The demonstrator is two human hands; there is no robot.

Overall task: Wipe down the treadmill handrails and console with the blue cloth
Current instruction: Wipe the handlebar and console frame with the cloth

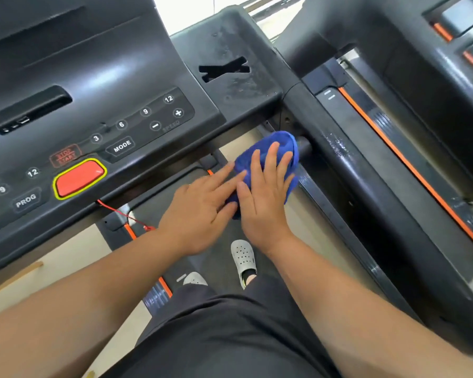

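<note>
While the console (99,77) stands at the left, the left grip (200,211) lies released, its straight fingers touching the blue cloth (280,140). The cloth is bunched over a short bar (305,147) beside the right handrail (339,159), with the right grip (265,192) spread flat on it, clasping nothing. Handrail wiping seems in hand; the next move calls for firm pressure and a slide along the rail.

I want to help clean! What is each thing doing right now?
Cloth: bunched over a bar, under both hands.
Left hand: flat, fingertips touching cloth.
Right hand: flat, pressing cloth.
Handrail: wet streaks.
Console: damp smears.
</note>
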